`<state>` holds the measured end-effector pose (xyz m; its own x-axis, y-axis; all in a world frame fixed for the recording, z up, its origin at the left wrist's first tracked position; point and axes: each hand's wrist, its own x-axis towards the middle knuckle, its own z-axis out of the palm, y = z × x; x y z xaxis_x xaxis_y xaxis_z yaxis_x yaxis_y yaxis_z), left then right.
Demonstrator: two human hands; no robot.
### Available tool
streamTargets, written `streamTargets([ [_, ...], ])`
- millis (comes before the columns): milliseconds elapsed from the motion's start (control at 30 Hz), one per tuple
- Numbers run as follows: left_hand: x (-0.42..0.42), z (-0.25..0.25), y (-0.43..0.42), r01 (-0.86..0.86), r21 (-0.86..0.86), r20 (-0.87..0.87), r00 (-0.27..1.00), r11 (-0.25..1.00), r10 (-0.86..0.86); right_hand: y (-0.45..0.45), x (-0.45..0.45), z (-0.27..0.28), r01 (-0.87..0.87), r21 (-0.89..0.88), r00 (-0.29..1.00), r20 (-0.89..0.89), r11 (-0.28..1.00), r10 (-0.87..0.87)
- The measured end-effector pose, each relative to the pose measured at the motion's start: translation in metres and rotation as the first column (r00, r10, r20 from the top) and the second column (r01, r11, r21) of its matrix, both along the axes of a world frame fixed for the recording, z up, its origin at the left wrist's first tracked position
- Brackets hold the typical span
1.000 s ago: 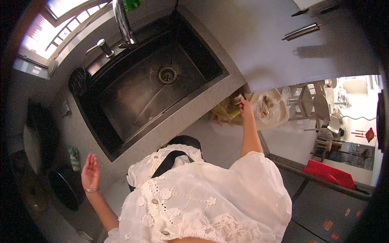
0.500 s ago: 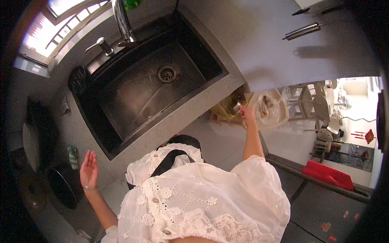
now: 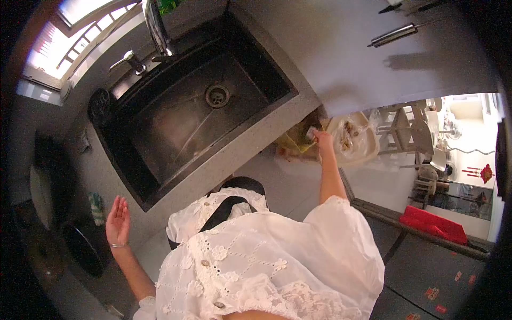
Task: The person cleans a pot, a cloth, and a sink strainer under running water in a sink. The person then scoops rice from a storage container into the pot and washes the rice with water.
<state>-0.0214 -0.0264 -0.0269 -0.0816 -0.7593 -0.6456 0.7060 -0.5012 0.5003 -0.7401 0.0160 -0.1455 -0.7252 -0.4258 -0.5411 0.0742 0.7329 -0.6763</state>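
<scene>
the right grip (image 3: 324, 141) now sits slightly nearer the tabletop (image 3: 250, 134) than before, narrow around a small silvery thing (image 3: 311, 133) poking from its fingertips over the yellow bag (image 3: 295, 142), long axis unclear, while the farther left grip (image 3: 118, 224) holds nothing, palm flat

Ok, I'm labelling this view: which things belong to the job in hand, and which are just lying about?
Seemingly in the job:
- right hand
- small silvery object it holds, unidentifiable
- yellow bag beside it

Just about:
- soap dispenser
- black pan
- hanging metal-handled utensil
</scene>
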Motion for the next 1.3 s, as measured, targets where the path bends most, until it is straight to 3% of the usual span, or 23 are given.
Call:
streamTargets([
  [67,-0.003,0.001,0.004,-0.024,0.008,0.003,1.000,1.000,0.023,0.010,-0.014,-0.006,0.295,-0.369,0.879,0.466,0.882,-0.099],
  [133,0.003,-0.005,0.005,-0.032,0.016,-0.001,0.999,0.999,0.032,0.022,-0.028,-0.046,0.056,-0.032,0.998,0.035,0.998,-0.055],
  [167,-0.001,-0.001,0.003,-0.040,0.019,0.032,0.999,0.999,0.039,0.022,-0.034,-0.058,-0.010,0.169,0.983,-0.177,0.986,0.041],
  [200,-0.011,0.005,0.002,-0.055,0.021,0.060,0.997,0.998,0.054,0.020,-0.034,-0.048,0.098,-0.055,0.995,0.030,0.994,-0.096],
  [267,-0.014,0.006,0.005,-0.057,0.012,0.071,0.996,0.998,0.056,0.017,-0.012,-0.005,0.409,-0.372,0.847,0.495,0.833,-0.195],
  [333,-0.005,0.002,0.005,-0.004,-0.013,0.039,0.999,1.000,0.004,0.037,-0.031,-0.054,-0.058,-0.092,0.997,0.040,0.994,0.061],
  [400,-0.011,0.007,-0.001,-0.014,0.013,0.035,0.999,1.000,0.014,0.035,-0.033,-0.053,-0.052,-0.045,0.999,-0.011,0.998,0.051],
  [467,-0.014,0.008,0.002,-0.033,0.032,0.043,0.999,0.999,0.031,0.025,0.009,0.001,0.378,-0.252,0.887,0.372,0.891,-0.272],
  [567,-0.016,0.000,-0.007,-0.017,0.033,0.057,0.998,0.999,0.015,0.039,-0.001,-0.004,0.238,-0.108,0.913,0.364,0.965,-0.184],
  [667,-0.014,-0.003,-0.008,-0.026,0.044,0.062,0.998,0.999,0.023,0.038,0.023,0.032,0.513,-0.500,0.730,0.682,0.697,-0.048],
  [767,-0.017,-0.010,-0.015,-0.010,0.061,0.063,0.998,0.998,0.007,0.038,0.032,0.052,0.430,-0.538,0.757,0.652,0.725,0.035],
  [867,-0.030,-0.003,-0.020,-0.010,0.066,0.044,0.999,0.998,0.007,0.025,0.051,0.087,0.162,-0.599,0.819,0.525,0.784,0.232],
  [967,-0.033,0.002,-0.021,0.005,0.038,0.033,0.999,0.999,-0.006,-0.011,0.091,0.130,-0.237,-0.464,0.916,0.185,0.853,0.355],
  [1000,-0.034,0.002,-0.020,0.001,0.034,0.051,0.999,0.999,-0.003,-0.023,0.108,0.141,-0.428,-0.387,0.895,-0.052,0.817,0.444],
  [1033,-0.032,0.002,-0.017,-0.004,0.032,0.071,0.997,0.999,0.002,-0.036,0.124,0.148,-0.658,-0.362,0.752,-0.363,0.660,0.550],
  [1100,-0.024,-0.002,-0.011,-0.013,0.003,0.044,0.999,1.000,0.012,-0.060,0.151,0.157,-0.952,-0.090,0.233,-0.832,0.292,0.503],
  [1200,-0.020,-0.003,-0.004,-0.054,0.002,0.019,0.998,0.999,0.054,-0.087,0.179,0.163,-0.995,0.044,0.009,-0.854,0.089,0.520],
  [1300,-0.022,0.005,0.009,-0.133,0.035,0.038,0.991,0.991,0.132,-0.108,0.195,0.162,-0.998,0.069,-0.053,-0.849,0.011,0.526],
])
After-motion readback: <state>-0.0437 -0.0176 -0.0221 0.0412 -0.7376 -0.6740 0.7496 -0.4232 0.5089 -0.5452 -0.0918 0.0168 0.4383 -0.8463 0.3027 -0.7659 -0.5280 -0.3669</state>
